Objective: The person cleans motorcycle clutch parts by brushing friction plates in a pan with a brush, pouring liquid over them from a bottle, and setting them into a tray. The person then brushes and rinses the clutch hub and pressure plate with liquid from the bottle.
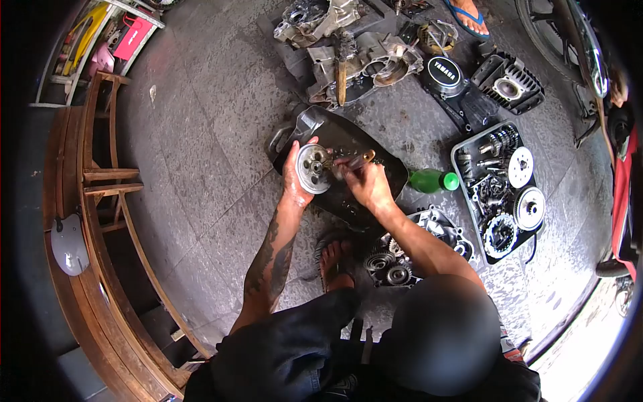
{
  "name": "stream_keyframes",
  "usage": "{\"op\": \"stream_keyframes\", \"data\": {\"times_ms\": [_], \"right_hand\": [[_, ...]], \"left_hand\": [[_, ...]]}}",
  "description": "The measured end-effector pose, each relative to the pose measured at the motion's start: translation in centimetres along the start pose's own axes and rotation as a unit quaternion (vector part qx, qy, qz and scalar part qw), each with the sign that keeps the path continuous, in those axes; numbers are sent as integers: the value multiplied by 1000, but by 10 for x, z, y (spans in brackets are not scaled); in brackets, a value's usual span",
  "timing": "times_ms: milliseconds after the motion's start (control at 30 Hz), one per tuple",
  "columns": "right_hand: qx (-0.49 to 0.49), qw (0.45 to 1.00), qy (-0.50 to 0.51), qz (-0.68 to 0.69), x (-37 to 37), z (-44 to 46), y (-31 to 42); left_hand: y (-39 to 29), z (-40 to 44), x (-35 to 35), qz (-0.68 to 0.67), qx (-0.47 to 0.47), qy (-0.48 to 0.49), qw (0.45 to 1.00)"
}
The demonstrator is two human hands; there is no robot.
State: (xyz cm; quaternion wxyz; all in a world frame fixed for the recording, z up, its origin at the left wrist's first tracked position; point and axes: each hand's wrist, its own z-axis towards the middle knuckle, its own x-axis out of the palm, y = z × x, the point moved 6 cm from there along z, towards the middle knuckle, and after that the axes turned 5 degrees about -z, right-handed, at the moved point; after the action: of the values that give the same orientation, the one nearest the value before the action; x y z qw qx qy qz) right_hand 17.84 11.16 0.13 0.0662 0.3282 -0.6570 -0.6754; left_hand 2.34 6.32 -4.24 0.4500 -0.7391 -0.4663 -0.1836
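A round silver metal part with holes (313,169) is gripped at its rim by my left hand (293,175), above a dark basin (348,137). My right hand (367,184) is closed around a brush with a wooden handle (362,159), its bristle end close to the metal part's right side. The bristles are blurred, so contact cannot be told. Liquid shows in the basin. Just right of the basin lies a green bottle (432,181), its cap end pointing right.
A tray (479,231) of gears and discs lies at right. Engine casings (375,63), a YAMAHA cover (445,72) and a finned cylinder (510,87) lie ahead. Gears in a casing (398,261) sit near my foot. A wooden bench (100,268) stands left; another person's foot (467,17) is ahead.
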Motion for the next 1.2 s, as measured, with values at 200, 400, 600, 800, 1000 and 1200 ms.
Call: {"op": "stream_keyframes", "data": {"times_ms": [200, 400, 600, 800, 1000, 1200], "right_hand": [[-90, 980, -6, 177, 20, -8, 26], [-93, 988, 14, 126, 17, 2, 25], [-54, 998, -18, 23, 0, 4, 7], [-110, 984, -30, 137, 16, 3, 25], [16, 969, 36, -244, 5, 6, -23], [-106, 988, -77, 79, -2, 10, 17]], "left_hand": [[16, 4, 2, -60, -21, 29, 998], [24, -3, 1, -49, -45, 37, 997], [15, -4, -1, -30, -29, 24, 999], [11, -4, 0, -50, 15, 12, 999], [-10, -9, 10, 64, 74, -88, 991], [5, 6, -1, -7, 57, -60, 997]]}}
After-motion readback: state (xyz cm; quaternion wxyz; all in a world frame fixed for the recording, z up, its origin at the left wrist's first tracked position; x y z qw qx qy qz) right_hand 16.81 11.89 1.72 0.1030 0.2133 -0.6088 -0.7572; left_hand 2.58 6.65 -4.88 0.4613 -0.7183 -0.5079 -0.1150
